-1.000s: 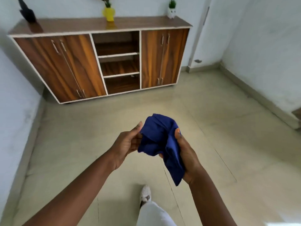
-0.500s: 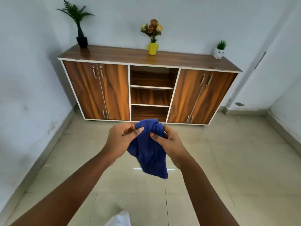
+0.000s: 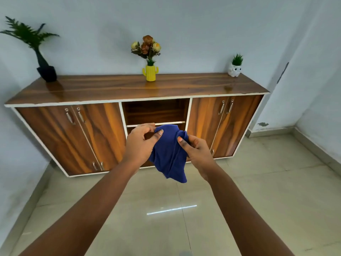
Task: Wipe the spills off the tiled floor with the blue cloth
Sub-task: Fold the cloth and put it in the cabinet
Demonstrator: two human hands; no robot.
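From the head view, the cloth is dark blue and soft. It is all bunched up, with folds and wrinkles running down it. Its bottom end hangs loose in a floppy point. It is up in the air, held between two hands, above the floor and in front of the middle of the cabinet.

The left hand pinches the top left side of the cloth with its thumb and fingers. The right hand grips the right side, with its thumb on the front and its fingers curled behind. Both hands are closed tight on the cloth.

The floor is made of big pale tiles and is shiny. A thin bright streak of light shows on it near the person. I cannot see any spills.

On top of the cabinet, a black pot with a green plant is at the left end. A yellow vase with flowers stands in the middle by the back edge. A white owl pot is at the right end.
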